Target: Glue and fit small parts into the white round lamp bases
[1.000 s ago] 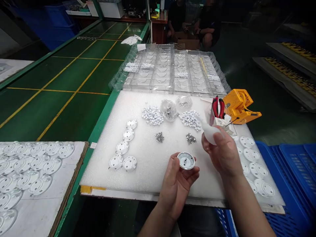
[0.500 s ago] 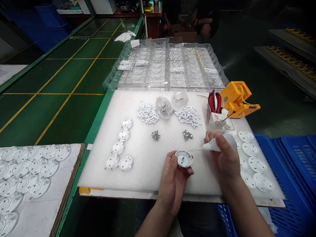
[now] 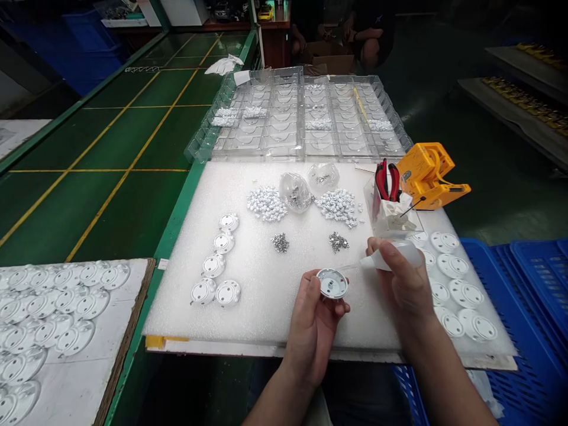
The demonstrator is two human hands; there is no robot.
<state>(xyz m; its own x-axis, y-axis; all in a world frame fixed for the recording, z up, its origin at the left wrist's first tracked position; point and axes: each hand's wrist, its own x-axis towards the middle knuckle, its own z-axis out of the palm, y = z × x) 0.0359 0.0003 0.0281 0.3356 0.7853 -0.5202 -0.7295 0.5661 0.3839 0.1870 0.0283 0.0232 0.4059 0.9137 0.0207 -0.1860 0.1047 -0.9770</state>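
My left hand point(image 3: 313, 322) grips a round white plastic part point(image 3: 332, 284) by its edge, its recessed inner side facing up. In my right hand point(image 3: 403, 281) is a white squeeze bottle point(image 3: 406, 253), tilted so that its thin clear nozzle points left toward the round part. The nozzle tip is faint, and I cannot tell whether it touches. Similar round white parts point(image 3: 228, 293) lie in a group on the left of the foam sheet point(image 3: 261, 307). More white discs point(image 3: 452, 266) sit to the right, partly behind my right forearm.
Beyond my hands are piles of small white pieces point(image 3: 338, 207), small metal pieces point(image 3: 280, 242) and clear bags point(image 3: 295, 192). A clear box holds red-handled pliers point(image 3: 387, 180) beside a yellow dispenser point(image 3: 428, 177). Clear compartment trays point(image 3: 284, 142) stand behind; blue crates point(image 3: 539, 284) are at right.
The nozzle has drawn back slightly from the round part as the bottle turned a little in my right hand. My left hand holds the part almost unmoved.
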